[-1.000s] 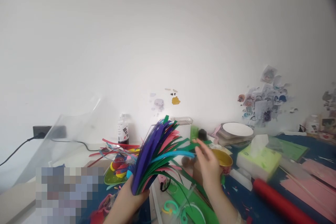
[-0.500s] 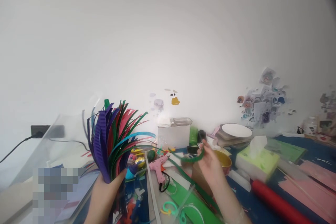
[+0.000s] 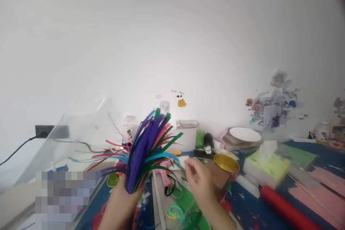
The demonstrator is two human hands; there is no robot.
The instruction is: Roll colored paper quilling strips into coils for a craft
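My left hand (image 3: 122, 199) is wrapped round the base of a thick bundle of ribbed paper strips (image 3: 147, 147). Purple strips stand at the front, with green, pink, red and light blue ones fanning out. My right hand (image 3: 199, 179) is raised to the right of the bundle, its fingers curled in and the thumb near the index finger. Ends of blue and green strips curve close to those fingers; whether anything is between the fingertips I cannot make out. A pink glue gun (image 3: 164, 176) lies between the hands.
A gold bowl (image 3: 226, 162), a tissue box (image 3: 266, 165) and a red roll (image 3: 285, 205) lie to the right. At the back stand a white box (image 3: 185, 140) and a white plate (image 3: 245, 134). Green sheets and scraps cover the middle; clear plastic film (image 3: 64, 143) rises at left.
The bundle has moved right in my left hand and leans over. My right hand has moved left and lower, towards the bundle; the green strip it pinched no longer shows clearly in its fingers.
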